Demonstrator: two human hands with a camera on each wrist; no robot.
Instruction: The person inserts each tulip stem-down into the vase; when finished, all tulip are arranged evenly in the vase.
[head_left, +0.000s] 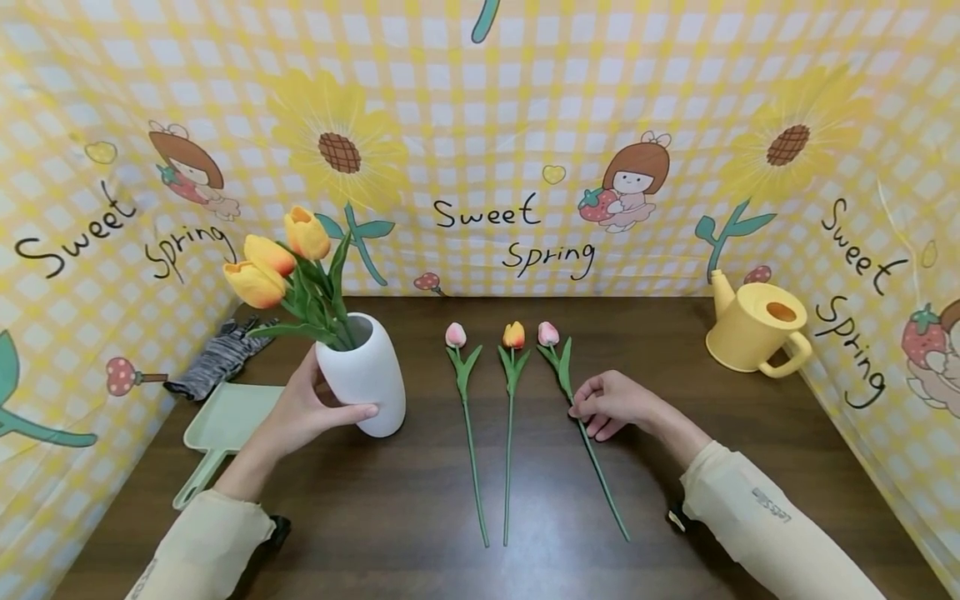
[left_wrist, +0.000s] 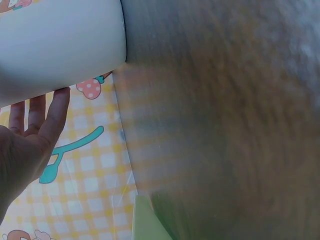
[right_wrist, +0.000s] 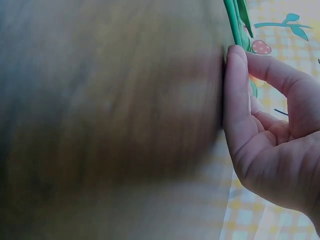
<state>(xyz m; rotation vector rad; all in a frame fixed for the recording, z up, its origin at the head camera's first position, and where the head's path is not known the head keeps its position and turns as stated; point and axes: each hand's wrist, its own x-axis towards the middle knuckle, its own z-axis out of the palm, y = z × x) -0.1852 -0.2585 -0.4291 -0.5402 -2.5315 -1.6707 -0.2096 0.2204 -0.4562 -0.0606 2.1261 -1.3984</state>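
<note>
- The left hand (head_left: pixel 318 406) is partly closed around the white vase (head_left: pixel 369 387); the thumb is laid across the near side, and the fingertips are seen against the wall of the vase in the left wrist view.
- The white vase is held mouth upward on the left part of the dark wooden surface (head_left: pixel 420 500); three yellow-orange tulips (head_left: pixel 308 235) with green leaves are contained in it, their blossoms leaned to the left.
- The right hand (head_left: pixel 617 406) is nearly closed at the fingertips, the stem of the rightmost pink tulip (head_left: pixel 565 372) being pinched below its leaves, as is also shown in the right wrist view.
- The rightmost pink tulip is slanted, its stem end directed toward the near right; whether it is raised cannot be told.
- To its left, the single yellow-orange tulip (head_left: pixel 513 372) and the leftmost pink tulip (head_left: pixel 462 375) are laid apart on the surface, blossoms pointed away.
- A pale green dustpan (head_left: pixel 234 417) and a grey glove (head_left: pixel 217 360) are placed left of the vase.
- A yellow watering can (head_left: pixel 738 333) is stood at the far right, near the checked cloth (head_left: pixel 480 117).
</note>
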